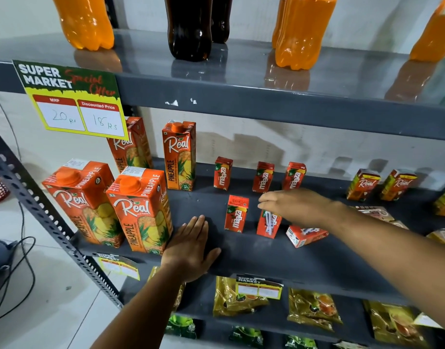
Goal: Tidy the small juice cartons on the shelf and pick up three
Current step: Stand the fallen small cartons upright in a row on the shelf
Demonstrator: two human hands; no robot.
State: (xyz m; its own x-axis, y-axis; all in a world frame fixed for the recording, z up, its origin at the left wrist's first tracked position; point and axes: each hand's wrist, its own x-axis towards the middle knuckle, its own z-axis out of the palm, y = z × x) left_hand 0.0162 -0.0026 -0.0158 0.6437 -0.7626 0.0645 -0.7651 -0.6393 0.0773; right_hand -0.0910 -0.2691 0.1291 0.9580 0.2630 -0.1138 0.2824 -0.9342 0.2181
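**Hands over the Maaza cartons on the middle shelf**

Tall orange "Real" pineapple cartons [141, 210] crowd the left end of the dark grey middle shelf [279, 258], two at the front and two further back. On the shelf above stand orange soda bottles [302, 34] and a dark cola bottle [188, 26]. A green and yellow tag [70, 96] on that shelf's edge reads "SUPER MARKET Special Offer", MRP 20 Rs, discounted price 18 Rs. Gold packets [312, 308] lie on the shelf below.

The small red "maaza" cartons are spread over the shelf's middle: three upright in a back row [263, 177], one upright in front [236, 214], one beside it turned straw side out [269, 224], and one lying on its side [305, 235] to the right.

The left hand [191, 248] lies flat on the shelf, fingers spread, just beside the front pineapple carton and clear of the small ones. The right hand [294, 205] reaches over the straw-side carton with fingers extended and close together; whether it touches that carton is hard to tell. Small "Real" cartons [382, 183] stand far right.
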